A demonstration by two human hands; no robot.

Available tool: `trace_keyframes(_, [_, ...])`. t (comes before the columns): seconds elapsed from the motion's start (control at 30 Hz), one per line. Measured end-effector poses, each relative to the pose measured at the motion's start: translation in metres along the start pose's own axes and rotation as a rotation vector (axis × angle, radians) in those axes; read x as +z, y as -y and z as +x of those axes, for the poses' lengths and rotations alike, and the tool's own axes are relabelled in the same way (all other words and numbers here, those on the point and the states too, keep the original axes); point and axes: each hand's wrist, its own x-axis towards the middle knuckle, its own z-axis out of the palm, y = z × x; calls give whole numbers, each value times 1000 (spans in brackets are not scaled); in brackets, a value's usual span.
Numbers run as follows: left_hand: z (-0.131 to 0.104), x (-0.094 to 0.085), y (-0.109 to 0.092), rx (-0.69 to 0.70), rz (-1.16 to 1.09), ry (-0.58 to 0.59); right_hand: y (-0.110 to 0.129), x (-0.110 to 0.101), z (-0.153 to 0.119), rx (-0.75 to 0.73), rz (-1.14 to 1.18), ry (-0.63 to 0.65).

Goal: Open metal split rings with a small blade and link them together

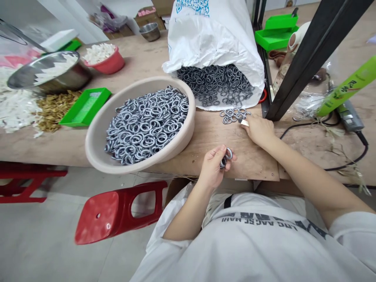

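Several grey rings [228, 153] are held in my left hand [216, 162], low over the table's front edge. My right hand [259, 129] reaches to a small pile of thinner grey rings [232, 115] on the wooden table [205, 135]; something white shows at its fingers, and its fingertips are partly hidden. Behind the pile lies a white sack [216, 43], its mouth open toward me, with many dark rings [216, 84] inside. Left of my hands stands a round beige basin [192, 113] heaped with thicker grey rings [147, 125].
Farther left are a green tray [86, 107], golden pieces [55, 109], a steel bowl [67, 78] and a red bowl [113, 62]. A black metal post [311, 58] rises right of my right hand, near a cable and a grey tool [351, 117]. A red stool [100, 217] stands below.
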Motion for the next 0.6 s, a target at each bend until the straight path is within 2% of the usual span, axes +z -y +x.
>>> trace_keyframes(0.07, [4, -4, -2, -8, -28, -13, 3, -3, -4, -27, 165, 27])
trace_keyframes(0.17, [9, -4, 2, 31, -13, -63, 14, -15, -27, -115, 752, 220])
trace_keyframes(0.23, [9, 0, 8, 99, 81, -112, 25, -23, -48, -121, 1147, 378])
trace_keyframes(0.3, [7, 6, 15, 186, 204, -139, 38, -28, -67, -91, 1324, 418])
trace_keyframes(0.37, [4, 11, 19, 251, 293, -143, 46, -28, -81, -69, 1328, 307])
trace_keyframes(0.47, [-1, 19, 20, 239, 256, -142, 50, -22, -90, -99, 1137, 68])
trace_keyframes(0.6, [-4, 29, 13, 133, 39, -117, 43, -16, -88, -150, 1056, 10])
